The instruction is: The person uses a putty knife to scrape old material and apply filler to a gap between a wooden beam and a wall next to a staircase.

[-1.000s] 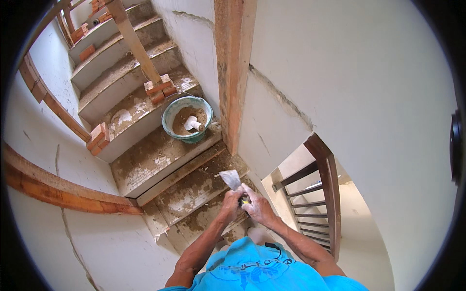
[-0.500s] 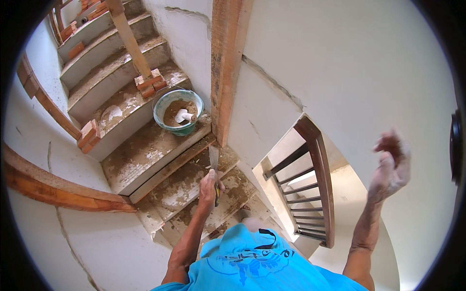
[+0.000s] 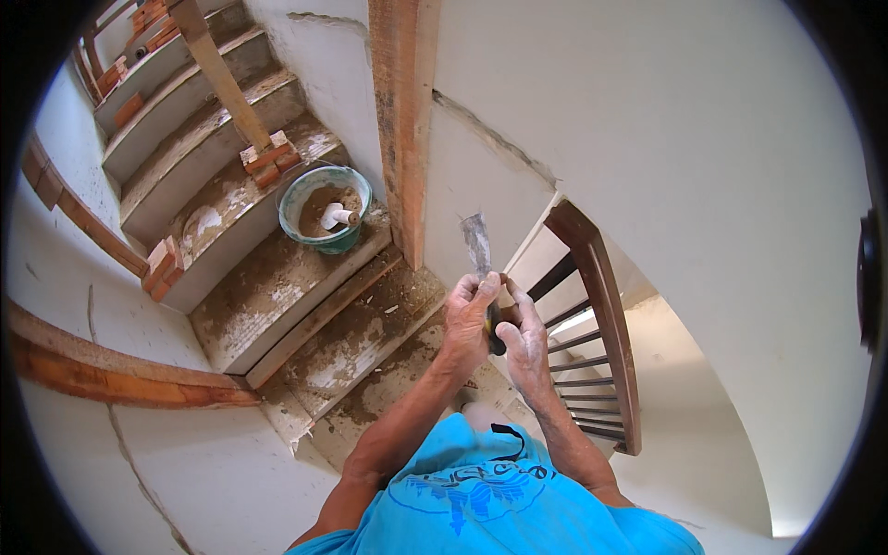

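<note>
My left hand is closed around the dark handle of a putty knife. The flat metal blade, smeared with pale residue, points up and away from me in front of the white wall. My right hand meets it from the right, with bent fingers at the top of the handle and the thumb against its lower part. Both hands are dusted with whitish material. Farther off to the left, a green bucket stands on a step, partly filled with brown mortar. A small white tool with a stubby handle lies in the mortar.
Curved, dirty steps climb to the far left. A timber prop stands on stacked bricks; more bricks sit by the left wall. An upright wooden post is ahead. A dark stair railing runs beside my right hand.
My left hand has lifted the putty knife up and to the right. My right hand has come in from the far right and now meets the knife's handle.
</note>
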Motion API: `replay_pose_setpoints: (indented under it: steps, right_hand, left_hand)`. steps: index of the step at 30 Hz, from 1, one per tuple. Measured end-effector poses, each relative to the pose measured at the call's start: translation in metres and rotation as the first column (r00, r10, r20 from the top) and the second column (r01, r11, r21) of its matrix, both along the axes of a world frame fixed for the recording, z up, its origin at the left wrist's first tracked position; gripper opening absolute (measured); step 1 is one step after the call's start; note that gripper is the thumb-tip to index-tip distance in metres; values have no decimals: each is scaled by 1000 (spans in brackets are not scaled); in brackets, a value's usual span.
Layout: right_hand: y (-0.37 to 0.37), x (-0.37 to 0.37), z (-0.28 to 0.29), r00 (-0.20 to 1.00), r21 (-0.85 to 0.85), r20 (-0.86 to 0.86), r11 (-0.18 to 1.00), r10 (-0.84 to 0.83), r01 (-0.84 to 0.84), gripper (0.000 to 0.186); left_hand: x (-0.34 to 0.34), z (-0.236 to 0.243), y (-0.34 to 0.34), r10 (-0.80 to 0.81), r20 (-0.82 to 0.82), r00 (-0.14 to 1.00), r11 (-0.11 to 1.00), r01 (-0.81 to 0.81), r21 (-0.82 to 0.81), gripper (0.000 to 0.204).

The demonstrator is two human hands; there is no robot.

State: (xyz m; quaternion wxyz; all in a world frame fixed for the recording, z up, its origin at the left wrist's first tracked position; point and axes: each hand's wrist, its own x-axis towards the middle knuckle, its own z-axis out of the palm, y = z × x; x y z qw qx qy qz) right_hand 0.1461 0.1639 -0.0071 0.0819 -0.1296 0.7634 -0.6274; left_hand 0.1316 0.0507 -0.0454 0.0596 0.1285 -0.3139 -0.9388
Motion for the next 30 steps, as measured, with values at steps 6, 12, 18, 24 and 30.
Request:
replay_pose_setpoints:
  steps: [6,12,18,24,30]
  right_hand:
    - [21,-11,6,998,-58,-55,998,-40,36,60]
    - [35,-20,34,993,-241,107,968,-45,70,60]
    - [38,-39,36,971,-496,213,868,105,15,60]
    - [47,-68,31,938,-601,266,799,222,-18,57]
    - [45,-85,31,902,-698,306,716,304,-5,60]
  left_hand:
    - [-8,15,25,-103,-88,991,994,106,27,26]
    - [-33,30,24,-120,-125,985,975,141,174,41]
    - [-65,28,28,-180,-185,966,946,221,237,37]
    - [-80,50,35,-81,-221,972,968,130,214,32]
    - [-101,38,22,-169,-195,966,977,190,93,35]
